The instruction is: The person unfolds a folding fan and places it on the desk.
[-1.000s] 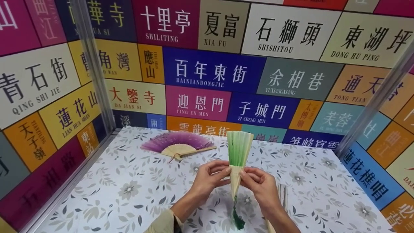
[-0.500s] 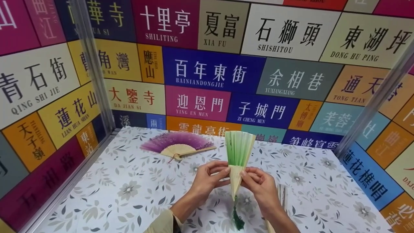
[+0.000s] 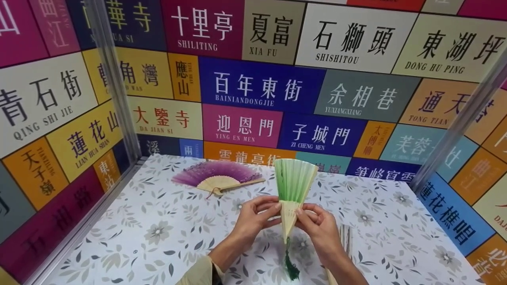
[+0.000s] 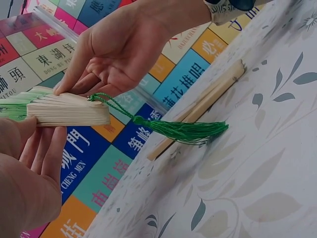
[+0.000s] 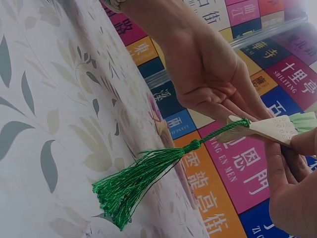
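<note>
A green folding fan (image 3: 293,182) with pale wooden ribs is held upright above the table, partly spread. My left hand (image 3: 255,215) pinches its left edge between thumb and fingers, just below the green leaf. On the opposite edge, my right hand (image 3: 319,221) pinches the ribs the same way. From the fan's pivot hangs a green tassel (image 3: 292,266), seen close up in both wrist views. Behind the hands, a purple folding fan (image 3: 220,176) lies spread on the table.
A floral cloth covers the table (image 3: 158,253). Partly hidden by my right forearm lies a closed fan with pale wooden sticks (image 4: 203,106). Panels of coloured name signs (image 3: 257,85) stand around the table's back and sides.
The green fan has spread wider, its right edge swinging outward to the right with my right hand. My left hand has stayed nearly still. The purple fan has not moved.
</note>
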`<action>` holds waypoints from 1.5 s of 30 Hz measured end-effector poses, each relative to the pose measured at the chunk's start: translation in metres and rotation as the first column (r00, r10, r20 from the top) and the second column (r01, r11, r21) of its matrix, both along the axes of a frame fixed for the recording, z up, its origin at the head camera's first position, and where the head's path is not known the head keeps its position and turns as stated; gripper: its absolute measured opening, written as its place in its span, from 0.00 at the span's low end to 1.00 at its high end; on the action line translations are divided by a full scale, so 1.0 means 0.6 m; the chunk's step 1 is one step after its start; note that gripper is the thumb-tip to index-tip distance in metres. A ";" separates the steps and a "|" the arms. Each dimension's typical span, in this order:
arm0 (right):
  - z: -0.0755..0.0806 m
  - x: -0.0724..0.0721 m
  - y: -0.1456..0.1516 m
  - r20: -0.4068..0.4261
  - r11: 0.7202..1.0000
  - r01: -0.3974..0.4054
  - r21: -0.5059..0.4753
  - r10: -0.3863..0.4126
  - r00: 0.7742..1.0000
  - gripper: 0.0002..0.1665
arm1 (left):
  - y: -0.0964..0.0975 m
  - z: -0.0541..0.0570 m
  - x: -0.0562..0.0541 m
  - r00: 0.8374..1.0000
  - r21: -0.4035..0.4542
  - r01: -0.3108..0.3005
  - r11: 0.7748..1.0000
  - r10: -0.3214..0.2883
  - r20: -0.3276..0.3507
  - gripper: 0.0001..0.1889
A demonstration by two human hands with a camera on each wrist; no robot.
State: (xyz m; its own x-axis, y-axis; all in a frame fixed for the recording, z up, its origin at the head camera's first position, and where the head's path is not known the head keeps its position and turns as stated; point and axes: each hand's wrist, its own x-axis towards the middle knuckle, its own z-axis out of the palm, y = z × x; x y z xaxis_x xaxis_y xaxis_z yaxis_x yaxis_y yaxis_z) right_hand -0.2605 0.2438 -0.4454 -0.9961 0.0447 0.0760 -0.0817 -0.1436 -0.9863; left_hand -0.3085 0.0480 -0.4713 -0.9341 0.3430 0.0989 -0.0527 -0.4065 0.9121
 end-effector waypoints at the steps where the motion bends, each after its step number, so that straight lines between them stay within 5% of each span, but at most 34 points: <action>1: 0.000 0.000 0.000 -0.001 1.000 -0.005 -0.002 0.005 1.000 0.19 | 0.000 0.000 0.000 1.000 0.002 -0.002 1.000 0.002 -0.003 0.20; 45: -0.015 -0.004 -0.005 0.053 0.999 0.006 -0.042 -0.004 0.999 0.18 | 0.001 -0.012 -0.003 0.998 0.037 -0.041 0.998 0.039 0.045 0.18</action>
